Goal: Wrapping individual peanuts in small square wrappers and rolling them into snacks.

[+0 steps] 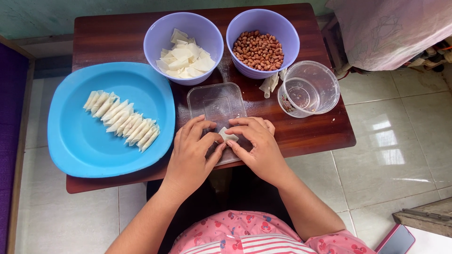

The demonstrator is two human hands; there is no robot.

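Note:
My left hand [190, 150] and my right hand [258, 141] meet over a clear plastic lid [214, 103] lying flat on the dark wooden table [117, 37]. Both pinch a small pale wrapper piece [227, 136] between thumbs and fingertips; most of it is hidden by the fingers. Behind the lid stand a lilac bowl of cut wrapper squares [184, 56] and a lilac bowl of peanuts [259, 49]. A big blue tray [84, 141] at the left carries a diagonal row of several folded wrapper triangles [123, 121].
A clear round plastic tub [308, 89] lies tilted at the table's right, with a scrap of wrapper [270, 83] beside it. Pale tiled floor surrounds the table. A cloth-covered object [391, 28] is at the upper right, a pink-edged phone [398, 241] at the lower right.

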